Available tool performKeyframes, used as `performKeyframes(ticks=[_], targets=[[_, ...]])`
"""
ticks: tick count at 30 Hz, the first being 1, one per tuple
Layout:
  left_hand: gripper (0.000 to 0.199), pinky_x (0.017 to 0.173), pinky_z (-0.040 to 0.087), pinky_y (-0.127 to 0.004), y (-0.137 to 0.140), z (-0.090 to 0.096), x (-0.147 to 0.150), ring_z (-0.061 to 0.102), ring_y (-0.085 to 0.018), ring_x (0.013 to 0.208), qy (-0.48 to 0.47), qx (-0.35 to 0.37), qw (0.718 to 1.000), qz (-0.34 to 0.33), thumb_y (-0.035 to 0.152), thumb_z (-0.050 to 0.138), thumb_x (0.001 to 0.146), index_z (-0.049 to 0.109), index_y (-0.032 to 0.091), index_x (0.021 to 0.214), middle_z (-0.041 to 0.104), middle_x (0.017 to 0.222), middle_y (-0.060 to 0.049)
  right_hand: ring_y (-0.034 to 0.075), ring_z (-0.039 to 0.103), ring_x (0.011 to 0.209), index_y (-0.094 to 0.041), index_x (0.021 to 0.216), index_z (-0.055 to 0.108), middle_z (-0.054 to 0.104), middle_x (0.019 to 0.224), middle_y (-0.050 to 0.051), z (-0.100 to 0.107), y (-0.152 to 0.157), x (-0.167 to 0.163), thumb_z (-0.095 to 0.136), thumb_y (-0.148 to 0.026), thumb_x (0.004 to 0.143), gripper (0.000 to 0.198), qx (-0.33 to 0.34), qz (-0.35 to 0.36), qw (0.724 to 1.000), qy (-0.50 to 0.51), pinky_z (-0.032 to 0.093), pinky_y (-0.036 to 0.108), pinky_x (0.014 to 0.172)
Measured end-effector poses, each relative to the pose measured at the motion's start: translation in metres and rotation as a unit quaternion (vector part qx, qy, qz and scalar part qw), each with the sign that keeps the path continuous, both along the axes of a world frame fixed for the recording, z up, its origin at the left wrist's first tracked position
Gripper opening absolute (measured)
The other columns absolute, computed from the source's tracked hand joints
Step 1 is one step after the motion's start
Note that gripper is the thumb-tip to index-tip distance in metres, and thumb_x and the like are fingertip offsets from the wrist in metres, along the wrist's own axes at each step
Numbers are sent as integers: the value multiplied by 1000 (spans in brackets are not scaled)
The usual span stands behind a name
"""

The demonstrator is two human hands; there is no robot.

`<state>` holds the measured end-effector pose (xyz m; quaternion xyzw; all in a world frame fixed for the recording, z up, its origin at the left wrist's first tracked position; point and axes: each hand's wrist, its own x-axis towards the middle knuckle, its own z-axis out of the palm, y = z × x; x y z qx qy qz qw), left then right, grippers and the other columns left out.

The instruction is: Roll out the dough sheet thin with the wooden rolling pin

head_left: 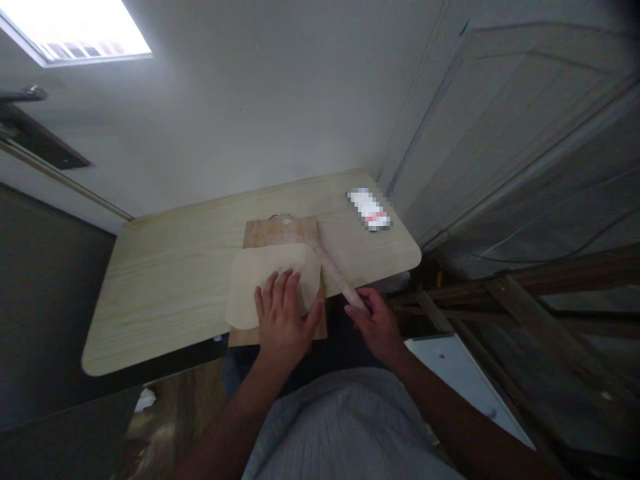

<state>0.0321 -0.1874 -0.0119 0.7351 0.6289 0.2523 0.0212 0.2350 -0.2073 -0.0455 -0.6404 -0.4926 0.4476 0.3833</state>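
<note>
A flat, pale sheet of dough (245,283) lies on a wooden cutting board (260,231) and overhangs its left side. My left hand (285,313) rests on the dough, palm down, with fingers spread. In my right hand (377,323) is the near end of a floury rolling pin (337,270); my fingers are wrapped round it. The pin slants up and left, its far end beside the dough's upper right corner. A metal handle (283,216) shows at the board's far edge.
The pale wood table (165,280) has rounded corners, and the board juts past its front edge. A phone (369,210) with a blurred screen lies at the back right. Wooden beams (540,320) and a white panel (465,373) stand to the right.
</note>
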Motion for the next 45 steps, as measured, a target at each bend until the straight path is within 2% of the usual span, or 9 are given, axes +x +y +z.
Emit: performKeyframes(ticks=[4, 9, 14, 17, 19, 21, 26, 35, 45], targets=[[76, 122, 17, -61, -13, -1, 13, 34, -35, 147, 48, -79, 994, -50, 51, 67, 83, 43, 19, 148, 48, 154, -14, 18, 64, 76, -22, 108, 61, 70, 87, 2, 13, 17, 3, 65, -46, 87, 32, 27, 26, 997, -62, 48, 29, 69], [70, 122, 15, -64, -18, 5, -5, 34, -33, 148, 81, -107, 988, -75, 39, 65, 85, 42, 24, 149, 46, 156, -9, 17, 65, 75, -22, 106, 63, 71, 86, 2, 21, 18, -9, 63, -45, 89, 29, 29, 97, 993, -53, 47, 27, 68], [60, 119, 18, -66, -20, 12, -25, 39, -34, 144, 82, -108, 983, -124, 40, 62, 88, 48, 26, 144, 52, 151, -9, 15, 62, 66, -21, 106, 68, 69, 76, 0, 22, 12, -12, 60, -47, 92, 31, 19, 109, 991, -78, 43, 25, 61], [32, 114, 35, -56, 6, 21, -33, 54, -29, 129, 16, -51, 990, -130, 42, 58, 92, 66, 26, 120, 66, 132, -8, 16, 63, 66, -21, 107, 71, 72, 78, 1, 27, 14, -9, 59, -47, 93, 32, 22, 122, 987, -107, 42, 26, 62], [28, 109, 43, -47, 36, 26, -33, 59, -26, 120, -30, 18, 993, -114, 41, 55, 94, 68, 25, 114, 69, 123, -8, 17, 65, 70, -21, 107, 73, 74, 83, 3, 31, 17, -7, 58, -47, 94, 33, 26, 133, 984, -118, 43, 27, 64], [32, 110, 41, -47, 72, 26, -28, 56, -27, 122, -35, 46, 994, -92, 40, 49, 97, 66, 25, 119, 67, 126, -8, 18, 67, 72, -22, 108, 74, 75, 85, 4, 33, 18, -6, 57, -48, 94, 34, 26, 135, 983, -125, 43, 28, 65], [45, 115, 29, -57, 138, 11, -5, 43, -32, 138, 41, -27, 991, -121, 41, 40, 100, 54, 23, 138, 53, 147, -12, 17, 64, 67, -21, 104, 76, 74, 78, 2, 34, 19, -4, 53, -49, 96, 37, 14, 135, 984, -114, 41, 26, 61], [49, 114, 20, -71, 164, 10, 26, 37, -37, 141, 80, -80, 987, -111, 38, 39, 98, 49, 27, 144, 47, 152, -13, 17, 61, 59, -22, 100, 75, 69, 68, 2, 27, 26, 14, 55, -62, 92, 45, 24, 37, 984, -172, 38, 27, 57], [41, 108, 34, -58, 187, 6, 53, 49, -34, 128, 58, -54, 993, -93, 36, 36, 99, 61, 23, 128, 59, 137, -14, 20, 67, 71, -21, 94, 73, 73, 77, 5, 23, 32, 26, 49, -54, 97, 41, 36, -5, 985, -171, 43, 29, 66]])
